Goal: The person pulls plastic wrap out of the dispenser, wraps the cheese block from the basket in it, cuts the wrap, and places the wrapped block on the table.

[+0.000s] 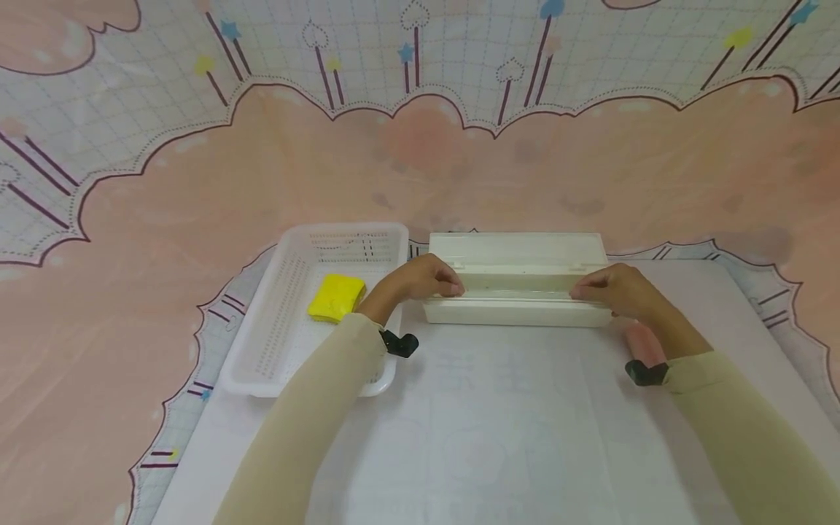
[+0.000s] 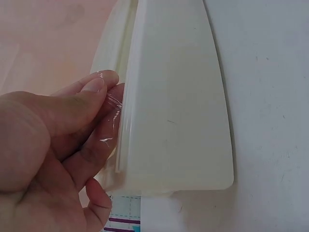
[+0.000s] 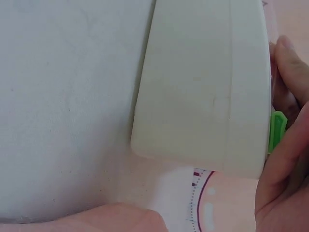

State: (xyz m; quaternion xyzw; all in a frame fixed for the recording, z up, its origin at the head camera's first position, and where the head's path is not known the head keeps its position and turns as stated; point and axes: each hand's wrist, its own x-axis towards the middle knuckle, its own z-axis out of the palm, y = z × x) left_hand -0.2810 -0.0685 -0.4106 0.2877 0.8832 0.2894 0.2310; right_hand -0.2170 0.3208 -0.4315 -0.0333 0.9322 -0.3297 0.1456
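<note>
A long white cling film dispenser (image 1: pixel 518 313) lies across the table with its lid (image 1: pixel 518 249) raised at the back. My left hand (image 1: pixel 426 278) is at its left end. In the left wrist view, that thumb and fingers pinch clear cling film (image 2: pixel 114 102) beside the box's long edge. My right hand (image 1: pixel 620 295) is at the right end, thumb and fingertips together at the opening. In the right wrist view those fingers close on what looks like the film's edge, partly hidden by the box. A green slider (image 3: pixel 277 131) sits on the edge beside them.
Left of the dispenser stands a white perforated basket (image 1: pixel 252 364) holding a yellow folded, cloth-like thing (image 1: pixel 336 297). A pinkish object (image 1: pixel 643 343) shows beneath the right wrist, partly hidden. The white table (image 1: pixel 499 437) borders on a patterned pink cloth (image 1: pixel 164 219).
</note>
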